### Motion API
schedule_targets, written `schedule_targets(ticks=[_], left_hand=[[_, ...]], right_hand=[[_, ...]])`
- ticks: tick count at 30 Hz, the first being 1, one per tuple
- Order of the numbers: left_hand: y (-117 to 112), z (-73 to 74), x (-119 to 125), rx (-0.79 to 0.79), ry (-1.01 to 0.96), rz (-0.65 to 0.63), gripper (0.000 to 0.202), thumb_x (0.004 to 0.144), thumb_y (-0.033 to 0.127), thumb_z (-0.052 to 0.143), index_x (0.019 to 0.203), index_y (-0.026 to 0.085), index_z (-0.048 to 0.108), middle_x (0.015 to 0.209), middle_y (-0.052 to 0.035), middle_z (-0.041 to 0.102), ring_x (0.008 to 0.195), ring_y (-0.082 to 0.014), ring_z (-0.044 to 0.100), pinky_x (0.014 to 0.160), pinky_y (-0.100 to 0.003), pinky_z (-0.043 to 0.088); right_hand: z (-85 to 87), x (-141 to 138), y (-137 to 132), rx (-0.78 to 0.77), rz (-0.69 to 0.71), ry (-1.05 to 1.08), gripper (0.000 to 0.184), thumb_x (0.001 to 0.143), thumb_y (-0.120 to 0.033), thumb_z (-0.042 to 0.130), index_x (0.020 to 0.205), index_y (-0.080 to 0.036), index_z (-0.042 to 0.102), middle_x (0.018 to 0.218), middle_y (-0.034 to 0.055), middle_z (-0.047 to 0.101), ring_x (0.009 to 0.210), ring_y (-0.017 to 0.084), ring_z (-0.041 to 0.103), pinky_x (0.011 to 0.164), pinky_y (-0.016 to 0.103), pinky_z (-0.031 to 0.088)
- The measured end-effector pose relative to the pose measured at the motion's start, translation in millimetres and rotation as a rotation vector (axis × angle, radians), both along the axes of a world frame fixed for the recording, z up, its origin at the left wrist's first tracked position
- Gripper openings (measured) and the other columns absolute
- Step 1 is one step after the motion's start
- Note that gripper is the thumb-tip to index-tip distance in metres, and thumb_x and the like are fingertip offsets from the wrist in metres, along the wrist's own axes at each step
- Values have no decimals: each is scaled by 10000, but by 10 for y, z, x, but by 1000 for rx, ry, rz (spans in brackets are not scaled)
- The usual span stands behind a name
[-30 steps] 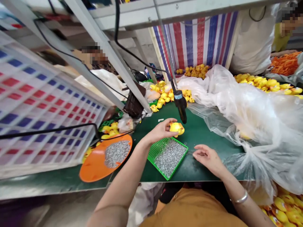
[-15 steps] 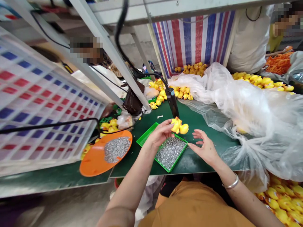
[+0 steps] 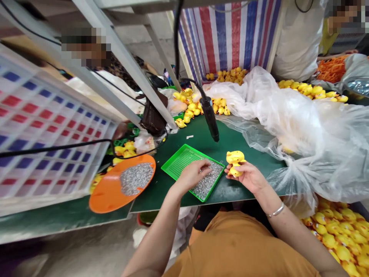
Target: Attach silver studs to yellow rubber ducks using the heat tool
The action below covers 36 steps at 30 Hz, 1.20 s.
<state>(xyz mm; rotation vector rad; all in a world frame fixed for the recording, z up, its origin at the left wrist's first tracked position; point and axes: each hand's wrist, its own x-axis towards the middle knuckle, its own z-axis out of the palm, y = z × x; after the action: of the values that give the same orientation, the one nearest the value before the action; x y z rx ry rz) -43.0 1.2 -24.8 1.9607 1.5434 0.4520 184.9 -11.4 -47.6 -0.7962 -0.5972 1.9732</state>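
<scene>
My right hand (image 3: 245, 177) holds a yellow rubber duck (image 3: 235, 162) upright in its fingers, above the green table top and to the right of the tray. My left hand (image 3: 191, 177) is over a green mesh tray (image 3: 178, 165), with its fingers curled down onto a heap of small silver metal pieces (image 3: 209, 181). Whether those fingers pinch any pieces is hidden. A bracelet (image 3: 276, 210) circles my right wrist.
To the left, an orange dish (image 3: 106, 196) holds more silver pieces. A black corded tool (image 3: 210, 119) hangs above the green table (image 3: 201, 134). Clear plastic sheeting (image 3: 302, 142) lies to the right. Yellow ducks (image 3: 337, 238) are heaped at lower right. A person (image 3: 86, 50) sits beyond the metal frame.
The duck has passed from my left hand to my right, moving right of the tray. My left hand has dropped onto the silver pieces. The view has shifted slightly.
</scene>
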Motion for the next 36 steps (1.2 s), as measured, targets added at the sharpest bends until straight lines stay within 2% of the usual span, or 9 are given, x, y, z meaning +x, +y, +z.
schedule_targets(ticks=[2,4,8,12,16,20,27,32,36], left_hand=[[-31,-76,-30,21,197,-55,87,828,275,655,881,219,695,952,-43,727,964,-236,643,839,-350,479],[-56,-111,-8,13,280,-58,57,839,247,647,835,224,699,939,-38,723,977,-235,631,832,-338,463],[-57,-76,30,4,284,8,122,870,294,631,787,243,706,896,-19,736,935,-225,634,784,-318,446],[-37,-37,-19,57,235,74,141,901,286,587,828,233,697,920,-19,736,932,-213,635,798,-314,442],[-60,-72,-30,17,309,10,122,891,267,590,899,239,709,962,-26,728,969,-214,630,794,-303,445],[-83,-107,-4,5,364,-28,130,862,242,610,854,256,739,920,-25,748,949,-222,647,772,-302,454],[-57,-106,-62,120,64,97,158,852,291,610,839,275,767,944,-31,781,912,-238,692,817,-352,502],[-86,-44,57,157,-211,205,176,837,335,618,885,229,749,927,-42,772,854,-206,691,799,-317,518],[-115,-29,136,132,-205,186,140,826,309,612,806,212,711,826,-25,745,765,-180,661,740,-292,490]], right_hand=[[-16,6,13,-26,-15,24,329,555,-195,819,869,-156,731,804,53,726,791,192,675,742,326,554],[-26,-1,27,-41,-38,8,303,543,-189,827,829,-146,734,772,55,723,755,186,669,721,318,546],[-9,-17,43,-27,-74,-98,288,520,-197,848,773,-141,723,715,47,708,703,180,658,668,305,526],[12,-21,36,1,-98,-188,358,511,-215,857,838,-151,725,709,40,712,688,173,650,655,298,515],[-2,-27,31,-9,-115,-212,475,492,-234,875,938,-158,733,712,28,713,685,172,652,665,305,514],[1,-23,28,-16,-92,-221,542,485,-254,903,995,-172,740,776,21,723,682,163,657,688,312,510],[67,4,22,11,-53,-211,554,491,-265,915,1011,-192,741,812,6,720,688,152,655,702,309,506],[91,-21,8,11,-27,-187,571,476,-237,914,1015,-190,732,794,-4,714,682,136,646,676,278,491],[84,-38,-3,12,-5,-182,530,464,-219,910,961,-177,731,792,2,710,683,139,646,692,288,481]])
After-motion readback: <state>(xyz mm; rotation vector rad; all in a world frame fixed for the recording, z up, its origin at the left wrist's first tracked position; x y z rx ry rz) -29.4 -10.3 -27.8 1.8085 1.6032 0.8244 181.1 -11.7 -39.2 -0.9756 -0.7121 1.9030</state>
